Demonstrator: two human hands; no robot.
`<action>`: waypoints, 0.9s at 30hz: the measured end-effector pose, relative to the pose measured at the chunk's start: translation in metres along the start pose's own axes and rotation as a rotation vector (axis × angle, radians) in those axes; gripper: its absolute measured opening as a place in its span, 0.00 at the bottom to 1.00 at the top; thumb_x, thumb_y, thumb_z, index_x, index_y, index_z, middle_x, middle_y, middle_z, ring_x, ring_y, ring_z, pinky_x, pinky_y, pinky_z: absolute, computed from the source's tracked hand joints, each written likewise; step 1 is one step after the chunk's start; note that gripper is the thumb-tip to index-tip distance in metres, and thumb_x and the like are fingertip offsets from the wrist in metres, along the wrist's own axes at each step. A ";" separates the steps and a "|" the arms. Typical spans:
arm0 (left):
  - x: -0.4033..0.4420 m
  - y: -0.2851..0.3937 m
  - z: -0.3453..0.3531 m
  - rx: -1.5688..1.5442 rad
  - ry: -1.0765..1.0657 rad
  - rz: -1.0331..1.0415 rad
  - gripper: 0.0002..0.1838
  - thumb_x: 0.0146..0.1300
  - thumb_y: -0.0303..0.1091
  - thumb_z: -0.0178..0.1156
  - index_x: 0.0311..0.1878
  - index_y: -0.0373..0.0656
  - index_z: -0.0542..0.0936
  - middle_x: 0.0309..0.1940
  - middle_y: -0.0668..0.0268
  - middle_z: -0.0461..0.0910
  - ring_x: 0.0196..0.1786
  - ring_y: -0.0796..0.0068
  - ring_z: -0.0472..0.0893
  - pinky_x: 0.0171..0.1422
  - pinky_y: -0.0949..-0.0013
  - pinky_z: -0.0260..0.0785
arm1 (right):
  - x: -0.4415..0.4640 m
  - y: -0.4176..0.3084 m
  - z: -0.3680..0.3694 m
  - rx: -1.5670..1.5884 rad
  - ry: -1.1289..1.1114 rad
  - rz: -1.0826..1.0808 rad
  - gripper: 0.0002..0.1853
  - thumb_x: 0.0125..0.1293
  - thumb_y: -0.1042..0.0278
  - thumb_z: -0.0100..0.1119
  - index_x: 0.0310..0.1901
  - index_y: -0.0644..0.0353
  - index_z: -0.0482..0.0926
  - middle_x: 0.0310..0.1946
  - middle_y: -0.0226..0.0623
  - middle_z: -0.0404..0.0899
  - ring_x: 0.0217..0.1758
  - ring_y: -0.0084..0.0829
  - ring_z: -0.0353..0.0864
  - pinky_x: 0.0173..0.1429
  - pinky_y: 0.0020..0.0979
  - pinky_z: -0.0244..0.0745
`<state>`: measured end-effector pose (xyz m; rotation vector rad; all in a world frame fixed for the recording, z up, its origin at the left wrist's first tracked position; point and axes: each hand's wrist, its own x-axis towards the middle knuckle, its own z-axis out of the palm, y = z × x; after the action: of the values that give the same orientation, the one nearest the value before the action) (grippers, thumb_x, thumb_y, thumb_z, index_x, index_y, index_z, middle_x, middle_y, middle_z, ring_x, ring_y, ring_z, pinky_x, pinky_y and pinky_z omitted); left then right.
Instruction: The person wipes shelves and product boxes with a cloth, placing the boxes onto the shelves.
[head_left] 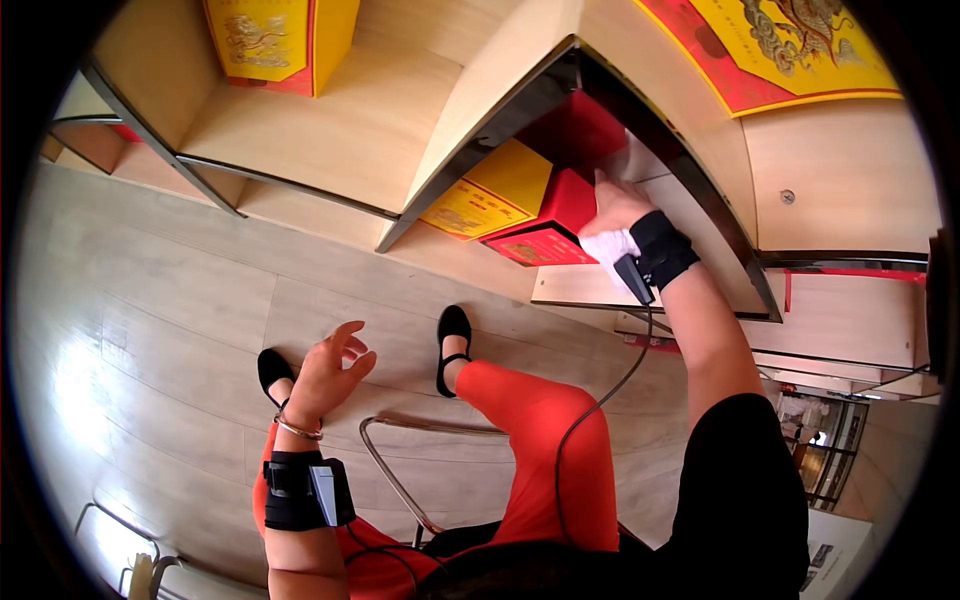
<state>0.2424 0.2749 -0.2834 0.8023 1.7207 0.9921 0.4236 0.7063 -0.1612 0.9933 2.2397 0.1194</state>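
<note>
My right hand [613, 215] reaches into a dark-edged shelf compartment, with a white cloth [608, 248] at its palm. It is beside a red box [562, 215], which stands next to a yellow box [492, 190] in the same compartment. Part of the cloth and some fingertips are hidden. Over the floor, my left hand [330, 375] hangs with its fingers apart and slightly curled, holding nothing. Black straps with small devices and cables are on both of my arms.
Wooden shelves [300, 125] run across the top, bearing a yellow and red box [262, 40] at the left and a larger one [800, 50] at the right. A metal-framed chair [395, 475] is close to my legs. Another metal frame [120, 530] stands at lower left.
</note>
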 end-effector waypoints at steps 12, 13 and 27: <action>0.002 0.001 0.003 0.012 -0.010 -0.013 0.26 0.61 0.36 0.64 0.61 0.37 0.73 0.38 0.59 0.84 0.42 0.63 0.83 0.47 0.64 0.75 | 0.024 -0.010 0.058 0.099 0.044 0.092 0.72 0.35 0.45 0.82 0.73 0.71 0.42 0.63 0.59 0.64 0.62 0.53 0.73 0.63 0.43 0.74; 0.004 0.003 0.002 0.014 -0.011 -0.009 0.26 0.61 0.36 0.64 0.61 0.37 0.73 0.38 0.59 0.84 0.42 0.63 0.83 0.47 0.64 0.75 | 0.024 -0.009 0.056 0.103 0.053 0.098 0.71 0.35 0.46 0.81 0.73 0.71 0.43 0.63 0.59 0.64 0.61 0.53 0.74 0.63 0.43 0.74; -0.003 0.000 -0.003 -0.005 0.016 0.018 0.24 0.62 0.33 0.64 0.60 0.36 0.74 0.38 0.62 0.84 0.41 0.72 0.83 0.49 0.69 0.74 | -0.047 -0.031 0.081 0.154 0.027 0.066 0.58 0.34 0.55 0.80 0.63 0.69 0.52 0.57 0.63 0.68 0.57 0.52 0.78 0.58 0.43 0.77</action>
<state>0.2402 0.2714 -0.2809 0.8100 1.7274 1.0171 0.4769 0.6372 -0.2084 1.1542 2.2679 -0.0114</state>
